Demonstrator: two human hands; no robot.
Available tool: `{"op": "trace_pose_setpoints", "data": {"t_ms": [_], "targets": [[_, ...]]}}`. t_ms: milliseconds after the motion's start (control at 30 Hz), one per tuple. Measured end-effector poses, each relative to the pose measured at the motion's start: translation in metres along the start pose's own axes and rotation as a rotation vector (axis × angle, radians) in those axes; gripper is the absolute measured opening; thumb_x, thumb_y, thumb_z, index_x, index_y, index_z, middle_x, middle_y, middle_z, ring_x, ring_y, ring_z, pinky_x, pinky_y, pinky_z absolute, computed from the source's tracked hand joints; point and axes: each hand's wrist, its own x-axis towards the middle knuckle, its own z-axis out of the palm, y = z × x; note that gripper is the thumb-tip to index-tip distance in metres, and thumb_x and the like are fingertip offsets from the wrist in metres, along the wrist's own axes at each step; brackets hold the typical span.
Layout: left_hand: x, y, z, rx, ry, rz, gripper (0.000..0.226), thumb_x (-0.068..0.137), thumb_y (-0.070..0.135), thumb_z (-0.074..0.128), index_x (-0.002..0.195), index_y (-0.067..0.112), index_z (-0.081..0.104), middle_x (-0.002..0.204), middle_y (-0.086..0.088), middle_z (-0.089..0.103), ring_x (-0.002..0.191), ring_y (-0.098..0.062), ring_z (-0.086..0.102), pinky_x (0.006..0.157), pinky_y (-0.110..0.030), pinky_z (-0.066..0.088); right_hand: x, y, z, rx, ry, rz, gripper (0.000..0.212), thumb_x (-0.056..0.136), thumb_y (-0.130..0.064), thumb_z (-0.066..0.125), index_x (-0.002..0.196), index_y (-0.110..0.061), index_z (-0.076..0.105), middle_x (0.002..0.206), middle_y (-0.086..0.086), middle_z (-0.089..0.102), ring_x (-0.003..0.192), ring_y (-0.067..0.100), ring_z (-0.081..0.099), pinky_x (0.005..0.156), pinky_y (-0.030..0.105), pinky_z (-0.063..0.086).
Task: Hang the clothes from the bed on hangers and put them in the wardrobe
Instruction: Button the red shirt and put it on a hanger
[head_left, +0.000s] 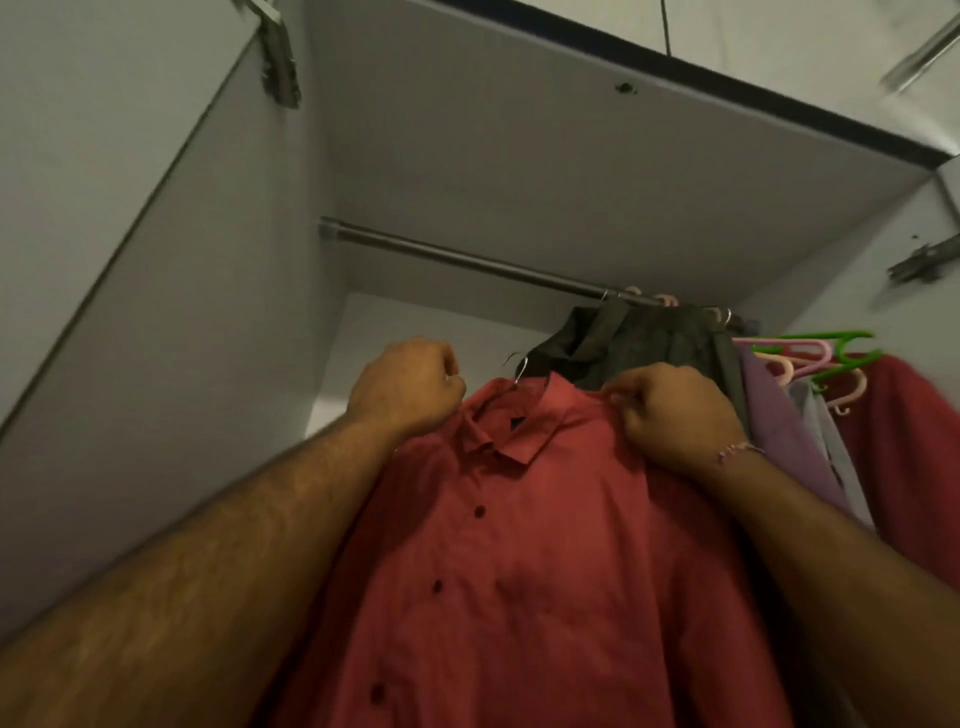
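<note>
My left hand (410, 384) grips the red shirt (519, 545) at one shoulder, fingers curled; my right hand (675, 415) pinches the other. The shirt's hanger hook (521, 370) pokes from its collar, below the wardrobe rail (457, 260), left of a dark shirt (639, 343) hanging there.

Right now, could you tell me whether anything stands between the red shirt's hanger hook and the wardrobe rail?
Nothing visible does: the hook sits below a bare stretch of rail. The hung clothes, starting with the dark shirt, crowd only the rail's right end.
</note>
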Motion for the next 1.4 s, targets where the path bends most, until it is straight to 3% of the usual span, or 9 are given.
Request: {"op": "trace_pose_setpoints", "data": {"t_ms": [133,300,433,533,767,867,1000,1200,1400], "targets": [[0.021,0.012,0.01,0.209,-0.009,0.134,0.031,0.089,0.036,0.054,0.11,0.022,0.073,0.116,-0.004,0.068,0.109,-0.028,0.062,0.092,-0.044,0.054,0.038,-0.008,-0.007,-0.215,0.079,0.098,0.027,0.085,-0.027,0.062,0.109,-0.027,0.075,0.102,0.012,0.074,0.092,0.037,0.07,0.075,0.04,0.056],[0.043,0.023,0.023,0.192,-0.014,0.176,0.031,0.088,0.036,0.052,0.104,0.02,0.072,0.108,-0.003,0.072,0.101,-0.027,0.066,0.091,-0.044,0.055,0.066,-0.01,-0.006,-0.262,0.191,0.189,0.029,0.087,-0.02,0.058,0.113,-0.022,0.07,0.107,0.016,0.071,0.097,0.041,0.07,0.079,0.042,0.055],[0.05,0.027,0.032,0.175,-0.02,0.211,0.017,0.088,0.036,0.051,0.083,0.023,0.061,0.092,-0.001,0.069,0.089,-0.025,0.064,0.088,-0.044,0.055,0.083,-0.013,0.003,-0.283,0.245,0.195,0.026,0.09,-0.019,0.055,0.114,-0.021,0.065,0.107,0.017,0.07,0.098,0.043,0.068,0.077,0.041,0.05],[0.055,0.024,0.042,0.178,-0.005,0.228,0.02,0.087,0.034,0.051,0.07,0.024,0.049,0.074,0.004,0.054,0.076,-0.021,0.056,0.084,-0.043,0.056,0.1,-0.019,0.014,-0.283,0.242,0.197,0.02,0.096,-0.019,0.05,0.11,-0.017,0.065,0.108,0.018,0.068,0.099,0.044,0.067,0.072,0.04,0.045],[0.054,0.01,0.063,0.204,0.019,0.278,0.025,0.086,0.038,0.048,0.078,0.024,0.067,0.075,0.006,0.061,0.073,-0.017,0.06,0.08,-0.04,0.056,0.13,-0.02,0.025,-0.377,0.069,0.202,0.026,0.101,-0.019,0.045,0.112,-0.01,0.066,0.111,0.017,0.068,0.099,0.04,0.067,0.074,0.039,0.048],[0.046,0.011,0.069,0.19,0.033,0.293,0.026,0.088,0.038,0.05,0.091,0.024,0.071,0.087,0.006,0.067,0.081,-0.017,0.063,0.083,-0.04,0.055,0.128,-0.012,0.018,-0.437,0.033,0.177,0.027,0.101,-0.019,0.045,0.113,-0.01,0.067,0.112,0.017,0.069,0.101,0.04,0.067,0.081,0.043,0.051],[0.024,0.014,0.071,0.243,-0.002,0.335,0.035,0.091,0.037,0.048,0.119,0.025,0.066,0.111,0.003,0.067,0.102,-0.02,0.062,0.091,-0.042,0.051,0.095,-0.002,0.037,-0.62,0.156,-0.048,0.043,0.089,-0.022,0.049,0.131,-0.016,0.059,0.131,0.012,0.057,0.121,0.035,0.052,0.103,0.052,0.035],[-0.078,0.005,0.073,0.361,-0.159,0.298,0.071,0.09,0.029,0.049,0.158,0.018,0.031,0.156,-0.002,0.044,0.141,-0.024,0.043,0.11,-0.045,0.039,-0.023,-0.031,0.096,-0.21,0.033,-0.335,0.067,0.082,-0.039,0.064,0.145,-0.018,0.053,0.145,0.006,0.056,0.133,0.028,0.051,0.116,0.054,0.028],[-0.263,-0.014,0.057,0.447,-0.262,0.099,0.077,0.084,0.031,0.051,0.158,0.013,0.036,0.159,-0.01,0.045,0.144,-0.03,0.044,0.109,-0.051,0.044,-0.2,-0.085,0.12,0.187,-0.245,-0.468,0.072,0.089,-0.043,0.061,0.154,-0.02,0.042,0.149,0.002,0.053,0.135,0.023,0.05,0.119,0.051,0.029]]}}
